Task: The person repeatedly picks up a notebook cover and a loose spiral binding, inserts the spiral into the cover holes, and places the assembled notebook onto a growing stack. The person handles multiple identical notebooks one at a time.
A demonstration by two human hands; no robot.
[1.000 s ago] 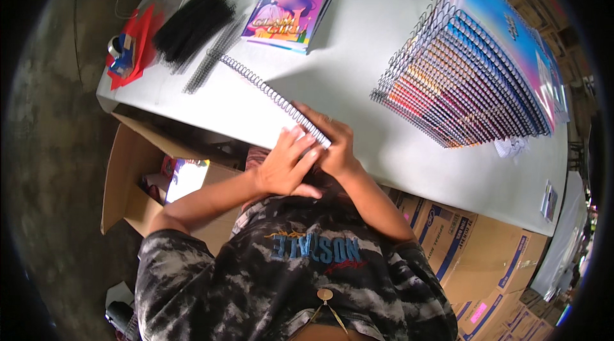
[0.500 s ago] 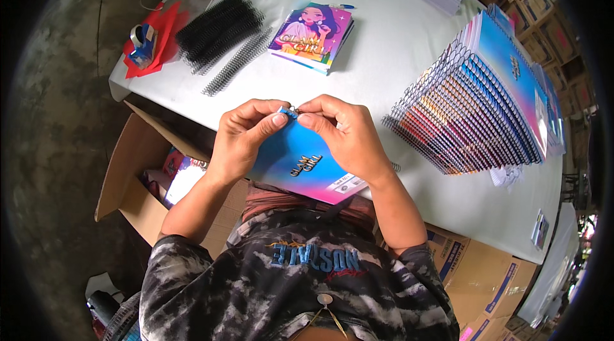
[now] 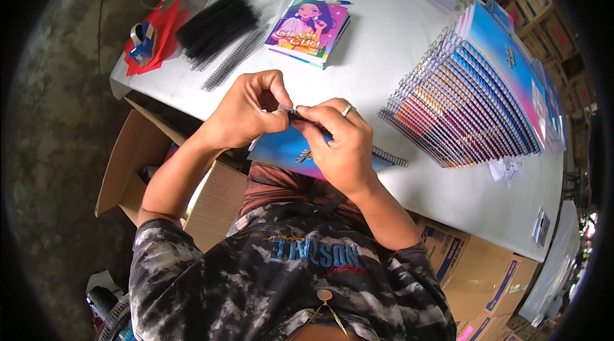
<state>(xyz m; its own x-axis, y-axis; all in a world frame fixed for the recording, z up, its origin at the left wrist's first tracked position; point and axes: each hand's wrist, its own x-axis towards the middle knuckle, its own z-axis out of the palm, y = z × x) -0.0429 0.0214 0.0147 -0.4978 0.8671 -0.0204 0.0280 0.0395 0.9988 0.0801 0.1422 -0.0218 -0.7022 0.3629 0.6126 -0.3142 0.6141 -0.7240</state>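
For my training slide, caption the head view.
Left hand and right hand work at the edge of a blue spiral notebook, stacked notebooks at right.

Notebook [image 3: 279,150] left of notebook stack [image 3: 470,95]

White table [image 3: 368,76] under notebooks [image 3: 470,101], coils [image 3: 220,29], red sheets [image 3: 167,39]

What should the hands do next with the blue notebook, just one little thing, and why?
Probably give the dark spiral coil a tiny twist: the left hand and right hand have their fingers close together at the blue spiral notebook's upper edge, while the coil's far end sticks out past its right side.
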